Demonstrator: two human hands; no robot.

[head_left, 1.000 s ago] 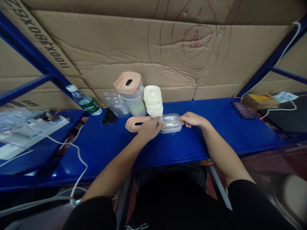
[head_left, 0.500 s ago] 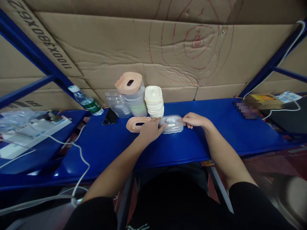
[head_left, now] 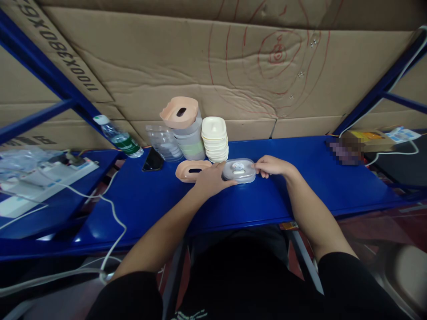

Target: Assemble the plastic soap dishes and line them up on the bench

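A clear, rounded plastic lid (head_left: 247,165) with a white label and a pale raised bar lies low on the table in front of me. Its left end sits between the thumb and fingers of my left hand (head_left: 211,181). At the opposite end, my right hand (head_left: 271,166) pinches the lid's edge, its other fingers curled. What lies beneath the lid is hard to make out. Just left of the lid, partly behind my left hand, is a peach plastic piece (head_left: 183,171) with a dark oval slot.
Behind my hands stand a stack of cream lids (head_left: 214,138), a grey container stack (head_left: 191,144) topped by a peach piece (head_left: 180,112), and clear containers (head_left: 166,142). A phone (head_left: 153,160), a water bottle (head_left: 123,141) and a power strip (head_left: 50,184) are leftward; a cardboard box (head_left: 370,141) is rightward.
My left thumb has moved from the lid's top down along its front left edge. The right hand keeps its pinch, and the view has shifted slightly.
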